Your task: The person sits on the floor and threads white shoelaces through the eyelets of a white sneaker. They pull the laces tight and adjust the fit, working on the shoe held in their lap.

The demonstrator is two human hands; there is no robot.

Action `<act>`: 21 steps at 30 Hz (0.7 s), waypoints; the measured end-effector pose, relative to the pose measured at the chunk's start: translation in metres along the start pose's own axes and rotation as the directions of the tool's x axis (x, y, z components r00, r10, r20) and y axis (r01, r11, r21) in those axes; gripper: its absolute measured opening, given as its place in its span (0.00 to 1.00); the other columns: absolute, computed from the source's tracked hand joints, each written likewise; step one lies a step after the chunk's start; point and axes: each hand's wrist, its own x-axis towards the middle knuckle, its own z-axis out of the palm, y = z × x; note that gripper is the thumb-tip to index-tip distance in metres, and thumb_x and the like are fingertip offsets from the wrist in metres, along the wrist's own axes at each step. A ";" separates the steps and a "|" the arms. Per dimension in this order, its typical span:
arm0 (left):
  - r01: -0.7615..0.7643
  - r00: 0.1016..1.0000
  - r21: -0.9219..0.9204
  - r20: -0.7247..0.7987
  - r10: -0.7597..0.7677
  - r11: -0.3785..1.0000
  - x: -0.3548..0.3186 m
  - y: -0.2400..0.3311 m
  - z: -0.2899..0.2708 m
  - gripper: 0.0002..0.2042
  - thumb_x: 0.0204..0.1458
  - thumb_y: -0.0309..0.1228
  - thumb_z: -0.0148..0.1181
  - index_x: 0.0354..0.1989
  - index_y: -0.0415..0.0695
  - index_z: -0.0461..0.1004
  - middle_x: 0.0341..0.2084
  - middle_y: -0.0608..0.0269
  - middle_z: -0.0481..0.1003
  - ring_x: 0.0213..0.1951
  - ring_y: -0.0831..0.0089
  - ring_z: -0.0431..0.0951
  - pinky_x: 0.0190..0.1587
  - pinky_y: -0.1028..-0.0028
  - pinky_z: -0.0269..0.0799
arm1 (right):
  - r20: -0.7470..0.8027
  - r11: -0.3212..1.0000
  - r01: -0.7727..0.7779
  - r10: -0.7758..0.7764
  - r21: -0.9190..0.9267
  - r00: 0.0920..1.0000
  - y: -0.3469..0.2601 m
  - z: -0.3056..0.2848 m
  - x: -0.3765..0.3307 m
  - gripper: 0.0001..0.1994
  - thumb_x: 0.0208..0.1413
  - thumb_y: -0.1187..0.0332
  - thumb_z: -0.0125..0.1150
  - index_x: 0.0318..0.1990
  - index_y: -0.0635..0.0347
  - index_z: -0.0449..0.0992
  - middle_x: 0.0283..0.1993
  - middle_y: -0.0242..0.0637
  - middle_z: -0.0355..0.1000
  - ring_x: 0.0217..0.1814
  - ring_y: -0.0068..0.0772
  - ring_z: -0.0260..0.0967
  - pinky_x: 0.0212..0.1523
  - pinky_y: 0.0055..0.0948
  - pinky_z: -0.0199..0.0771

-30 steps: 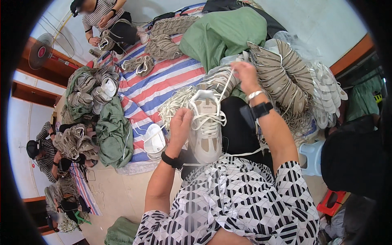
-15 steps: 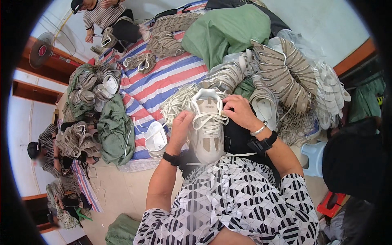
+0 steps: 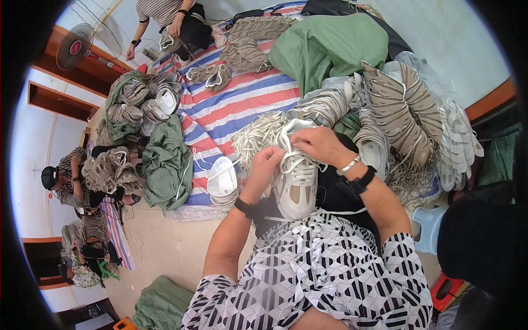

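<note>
A beige and white sneaker (image 3: 296, 184) rests on my lap, toe toward me. My left hand (image 3: 266, 165) pinches the white lace (image 3: 300, 163) at the shoe's left side. My right hand (image 3: 318, 144) grips the lace near the top eyelets by the tongue. Both wrists carry dark bands, and a silver bracelet is on the right one. A bundle of loose white laces (image 3: 257, 133) lies just beyond the shoe on the striped sheet (image 3: 231, 107).
Heaps of beige shoes (image 3: 401, 107) lie to my right, more on green cloth (image 3: 140, 102) at left. A green sack (image 3: 324, 47) sits behind. A white shoe (image 3: 223, 181) lies beside my left knee. Other people sit at the far end (image 3: 170, 22) and at left (image 3: 69, 176). A fan (image 3: 74, 47) stands far left.
My right hand came down from pulling the lace up high and now sits at the shoe's top eyelets. My left hand stayed at the shoe's left side.
</note>
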 end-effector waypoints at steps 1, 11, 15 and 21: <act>-0.018 1.000 0.070 -0.013 0.019 0.997 0.004 0.001 0.000 0.09 0.58 0.33 0.53 0.25 0.47 0.71 0.19 0.78 0.66 0.22 0.87 0.62 0.25 0.82 0.58 | 0.010 0.998 -0.001 0.001 0.061 1.000 0.008 0.008 0.005 0.07 0.49 0.67 0.56 0.31 0.60 0.77 0.29 0.44 0.73 0.33 0.45 0.72 0.35 0.37 0.70; -0.506 0.773 0.768 0.204 0.601 0.391 0.016 0.028 0.018 0.09 0.49 0.24 0.56 0.21 0.36 0.65 0.21 0.63 0.63 0.26 0.72 0.62 0.27 0.74 0.57 | -0.097 0.956 0.090 -0.066 0.279 0.993 0.031 0.025 0.016 0.10 0.38 0.63 0.59 0.26 0.57 0.80 0.25 0.43 0.75 0.28 0.43 0.74 0.32 0.38 0.71; -0.085 0.985 0.430 0.170 0.012 0.899 0.026 0.020 -0.027 0.10 0.56 0.33 0.54 0.24 0.43 0.71 0.21 0.76 0.64 0.26 0.83 0.61 0.29 0.78 0.56 | -0.036 0.934 0.053 -0.043 0.353 0.998 0.031 0.023 0.006 0.10 0.41 0.66 0.55 0.29 0.61 0.79 0.27 0.48 0.74 0.29 0.44 0.72 0.34 0.38 0.70; -0.195 0.977 0.381 0.154 0.146 0.904 0.022 0.007 -0.017 0.12 0.55 0.36 0.58 0.21 0.46 0.70 0.21 0.79 0.64 0.26 0.87 0.60 0.28 0.79 0.57 | 0.108 0.907 -0.197 0.169 0.373 0.980 0.016 0.020 0.009 0.10 0.46 0.68 0.59 0.34 0.63 0.79 0.27 0.40 0.76 0.29 0.28 0.73 0.34 0.27 0.71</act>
